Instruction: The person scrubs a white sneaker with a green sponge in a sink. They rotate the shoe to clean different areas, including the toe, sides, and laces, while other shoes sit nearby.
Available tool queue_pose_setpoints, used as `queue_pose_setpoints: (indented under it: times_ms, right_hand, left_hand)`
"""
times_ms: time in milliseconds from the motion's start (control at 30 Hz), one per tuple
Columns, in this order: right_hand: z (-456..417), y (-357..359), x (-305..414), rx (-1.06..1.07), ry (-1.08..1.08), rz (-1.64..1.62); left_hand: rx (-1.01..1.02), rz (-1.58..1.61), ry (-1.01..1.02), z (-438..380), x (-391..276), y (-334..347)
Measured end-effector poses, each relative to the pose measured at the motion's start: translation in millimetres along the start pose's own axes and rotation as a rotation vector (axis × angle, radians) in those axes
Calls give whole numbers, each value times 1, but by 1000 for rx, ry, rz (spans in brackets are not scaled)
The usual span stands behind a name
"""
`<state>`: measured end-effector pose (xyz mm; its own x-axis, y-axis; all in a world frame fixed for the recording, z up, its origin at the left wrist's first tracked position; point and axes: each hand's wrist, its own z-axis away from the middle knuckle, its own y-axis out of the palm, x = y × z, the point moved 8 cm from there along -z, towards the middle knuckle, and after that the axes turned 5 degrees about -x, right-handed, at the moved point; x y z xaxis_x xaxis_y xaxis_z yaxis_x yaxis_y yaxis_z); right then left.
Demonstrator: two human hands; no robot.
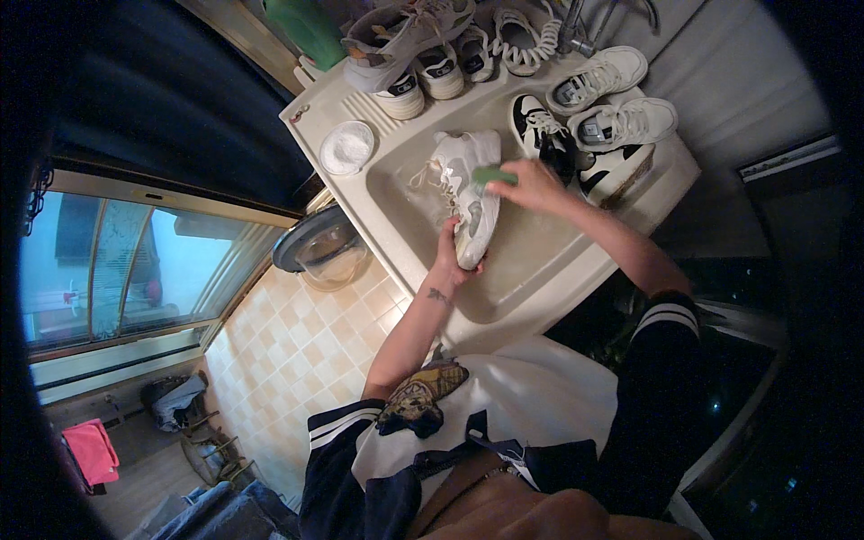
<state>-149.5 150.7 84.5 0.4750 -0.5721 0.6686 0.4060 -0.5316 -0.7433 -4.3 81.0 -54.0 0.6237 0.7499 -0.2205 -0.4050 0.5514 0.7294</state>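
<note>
Over the basin of a pale sink [540, 297], my left hand [462, 253] grips a white sneaker [482, 219] by its lower end. The sneaker's laces hang loose on its left side. My right hand [533, 185] holds a green brush [494, 177] against the sneaker's upper; its bristles are mostly hidden. A black-and-white sneaker [543, 135] leans in the basin's upper right, close to my right hand. Below it, another black-and-white shoe [617, 172] lies tilted on the sink's right side. Shallow, cloudy water stands in the basin.
A bowl of white powder [346, 147] sits on the sink's left ledge. Two white sneakers [597, 79] rest at the upper right, below a metal faucet [577, 34]. More shoes [398, 98] line the back ledge beside a green bottle [307, 30]. A round appliance door [317, 243] stands open at left.
</note>
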Motion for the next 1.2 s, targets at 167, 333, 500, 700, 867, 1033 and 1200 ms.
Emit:
queue_pose_setpoints:
  times_ms: [167,333,500,700,867,1033,1200]
  right_hand:
    - [-19,-2,-3,-124,-33,72]
    - [49,7,66,179,-107,10]
    - [-18,-7,-10,-76,76,133]
    - [6,11,24,79,-34,107]
    - [20,5,32,90,-74,137]
    - [-46,1,1,-158,36,245]
    - [-4,26,39,-30,-120,263]
  left_hand:
    - [-145,110,-32,10,-1,12]
    - [-106,60,43,-4,1,-9]
    - [-81,65,-7,0,0,2]
    - [-98,110,-31,-6,3,-14]
    - [-202,-27,60,1,0,-3]
    - [-181,-30,62,-4,-4,-7]
    - [-150,63,-8,4,1,-4]
